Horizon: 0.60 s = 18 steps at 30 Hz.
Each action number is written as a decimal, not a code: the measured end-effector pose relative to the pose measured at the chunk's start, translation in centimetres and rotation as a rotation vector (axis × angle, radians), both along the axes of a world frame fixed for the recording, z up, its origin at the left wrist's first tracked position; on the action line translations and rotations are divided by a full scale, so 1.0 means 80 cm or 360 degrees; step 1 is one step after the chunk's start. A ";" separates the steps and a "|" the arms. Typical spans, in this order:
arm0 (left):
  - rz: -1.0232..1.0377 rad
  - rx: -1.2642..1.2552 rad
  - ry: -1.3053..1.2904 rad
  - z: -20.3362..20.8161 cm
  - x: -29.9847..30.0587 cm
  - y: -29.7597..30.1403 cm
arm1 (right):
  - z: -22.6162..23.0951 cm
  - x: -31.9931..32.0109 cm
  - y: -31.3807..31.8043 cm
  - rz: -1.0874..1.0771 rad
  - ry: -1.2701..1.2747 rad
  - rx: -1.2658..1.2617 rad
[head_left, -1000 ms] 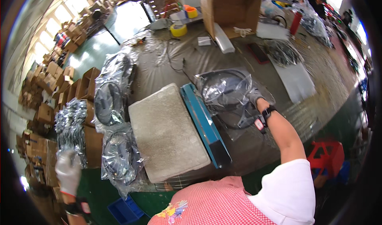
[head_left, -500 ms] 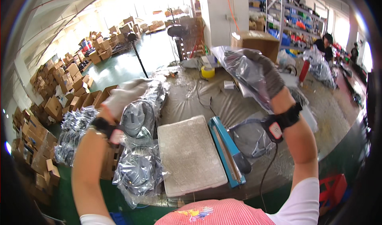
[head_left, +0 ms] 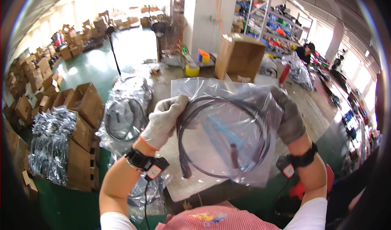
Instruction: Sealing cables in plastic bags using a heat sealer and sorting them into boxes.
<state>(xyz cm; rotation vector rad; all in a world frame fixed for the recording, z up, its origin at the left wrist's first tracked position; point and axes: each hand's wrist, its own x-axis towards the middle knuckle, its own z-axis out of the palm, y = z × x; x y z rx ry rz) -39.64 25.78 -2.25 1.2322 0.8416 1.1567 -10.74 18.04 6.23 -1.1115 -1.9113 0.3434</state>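
- Cardboard boxes (head_left: 83, 101) crowd the green floor (head_left: 134, 47) on the left of this big workshop, with metal shelves (head_left: 271, 24) at the back and another person (head_left: 305, 53) working far off on the right.
- Below the hands lies a worktable (head_left: 195, 187), with an open brown carton (head_left: 240, 57) and a yellow tape roll (head_left: 192, 70) at its far end.
- Filled plastic bags (head_left: 126, 114) of coiled cable pile up just left of the table.
- Both gloved hands hold a clear bag (head_left: 228, 128) up in front of the chest, above the table; inside it sits a black coiled cable (head_left: 222, 138) with its plug ends hanging low.
- The left hand (head_left: 165, 120) pinches the bag's upper left edge, fingers curled over the plastic.
- The right hand (head_left: 291, 118) grips the right edge, fingers closed around it; the glare makes it hard to say how much of the cable it catches too.
- By the look of it, the step in hand is settling the cable in the bag.
- The bag mouth probably needs flattening next, with the coil kept low and clear of the opening.
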 end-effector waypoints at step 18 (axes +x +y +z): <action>-0.0409 0.0071 0.1795 -0.248 0.152 0.100 | -0.390 0.120 0.031 -0.0378 0.0387 -0.1404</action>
